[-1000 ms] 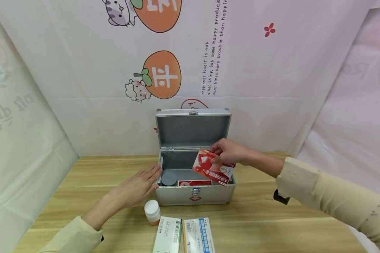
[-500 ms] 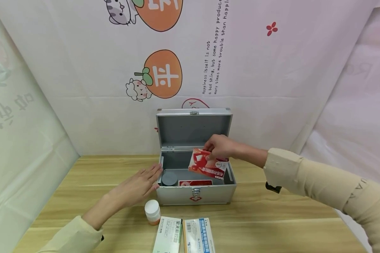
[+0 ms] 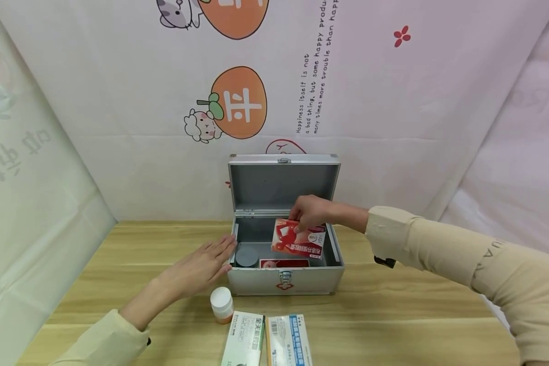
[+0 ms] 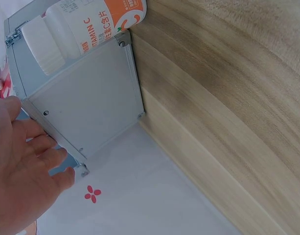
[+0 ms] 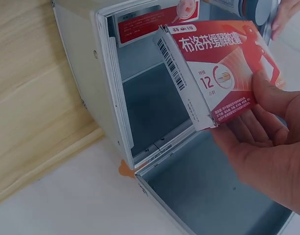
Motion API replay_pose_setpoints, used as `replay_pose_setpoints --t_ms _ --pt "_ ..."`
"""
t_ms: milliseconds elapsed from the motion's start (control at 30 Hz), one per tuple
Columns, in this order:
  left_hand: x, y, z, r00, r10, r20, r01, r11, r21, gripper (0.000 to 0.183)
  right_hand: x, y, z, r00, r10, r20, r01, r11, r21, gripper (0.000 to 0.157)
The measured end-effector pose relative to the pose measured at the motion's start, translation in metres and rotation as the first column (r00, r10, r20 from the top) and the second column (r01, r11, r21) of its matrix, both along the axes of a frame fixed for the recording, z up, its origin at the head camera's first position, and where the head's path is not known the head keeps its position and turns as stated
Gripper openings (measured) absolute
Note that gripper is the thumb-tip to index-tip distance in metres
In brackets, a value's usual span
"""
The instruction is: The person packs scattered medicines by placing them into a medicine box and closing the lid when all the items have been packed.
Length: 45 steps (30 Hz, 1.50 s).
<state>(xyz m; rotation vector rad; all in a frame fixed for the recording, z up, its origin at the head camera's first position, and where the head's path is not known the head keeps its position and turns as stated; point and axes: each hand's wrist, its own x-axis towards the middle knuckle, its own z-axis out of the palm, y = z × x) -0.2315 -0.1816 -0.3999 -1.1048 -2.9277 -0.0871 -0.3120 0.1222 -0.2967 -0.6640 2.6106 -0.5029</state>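
Observation:
My right hand (image 3: 312,212) grips a red-and-white medicine box (image 3: 302,245), thumb on the printed face and fingers behind it. The medicine box is tilted above the opening of a silver first-aid case (image 3: 256,282), whose lid (image 3: 283,185) stands raised. In the right wrist view the printed face and the barcode end of the medicine box (image 5: 218,73) show clearly. Fingertips of my left hand (image 3: 201,267) rest at the case's left rim, holding nothing. Inside the case are a grey-topped round container (image 3: 247,255) at the left and a red-and-white box (image 3: 285,263) along the front wall.
A white-capped vitamin C bottle (image 3: 221,305) stands before the case's left front corner. Nearer lie a green-and-white medicine box (image 3: 244,338) and a blue-and-white medicine box (image 3: 289,340), side by side on the wooden table (image 3: 393,325). Printed cloth (image 3: 370,101) hangs behind the case.
My right hand has moved left with the red-and-white medicine box, bringing it from the case's right side to over its opening. The left hand stays at the rim. The head view has shifted slightly.

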Motion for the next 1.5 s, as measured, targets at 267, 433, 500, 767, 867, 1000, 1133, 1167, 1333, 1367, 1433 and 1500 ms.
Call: replay_pose_setpoints --t_ms 267,433,500,767,867,1000,1133,1167,1333,1367,1433,1500 --pt "0.000 -0.002 -0.001 1.000 0.002 0.001 -0.002 1.000 -0.010 0.060 -0.005 -0.014 -0.019 1.000 0.019 -0.003 -0.019 0.999 0.039 0.018" --pt "-0.001 -0.001 0.000 1.000 0.000 -0.008 0.000 1.000 -0.014 0.059 -0.007 -0.019 -0.035 1.000 0.030 -0.003 -0.030 0.997 0.064 0.015" --pt "-0.001 -0.001 0.000 1.000 -0.001 -0.013 0.001 1.000 -0.012 0.059 -0.007 -0.021 -0.040 0.999 0.039 0.005 -0.040 0.996 0.077 0.013" --pt "-0.003 0.001 0.002 1.000 -0.006 0.004 0.006 1.000 -0.001 0.059 -0.010 -0.026 -0.057 0.992 0.070 0.103 -0.082 0.990 0.112 0.011" --pt "-0.003 0.001 0.002 1.000 -0.003 0.007 0.003 1.000 0.001 0.059 -0.010 -0.029 -0.061 0.986 0.092 0.136 -0.109 0.987 0.122 0.012" --pt "-0.003 0.000 0.001 1.000 0.003 0.011 -0.003 1.000 -0.003 0.060 -0.010 -0.033 -0.066 0.977 0.120 0.175 -0.143 0.981 0.128 0.010" --pt "-0.003 0.002 0.002 1.000 0.002 0.014 -0.002 1.000 -0.007 0.060 -0.008 -0.036 -0.068 0.976 0.134 0.174 -0.161 0.976 0.147 0.011" --pt "-0.003 0.002 0.002 1.000 0.003 0.016 -0.003 1.000 -0.006 0.060 -0.008 -0.037 -0.068 0.977 0.135 0.167 -0.161 0.975 0.154 0.011" --pt "-0.002 0.003 0.004 1.000 0.006 0.015 -0.006 1.000 -0.003 0.060 -0.008 -0.040 -0.069 0.978 0.155 0.142 -0.182 0.964 0.196 0.017" --pt "-0.002 0.003 0.004 1.000 0.006 0.016 -0.006 1.000 -0.003 0.060 -0.008 -0.041 -0.069 0.977 0.160 0.140 -0.186 0.961 0.203 0.018" --pt "-0.001 0.002 0.004 1.000 0.006 0.015 -0.006 1.000 -0.001 0.060 -0.009 -0.043 -0.069 0.976 0.171 0.137 -0.198 0.956 0.216 0.021" --pt "0.000 0.002 0.004 1.000 0.008 0.016 -0.008 1.000 0.002 0.060 -0.009 -0.044 -0.068 0.975 0.175 0.136 -0.201 0.955 0.218 0.023"
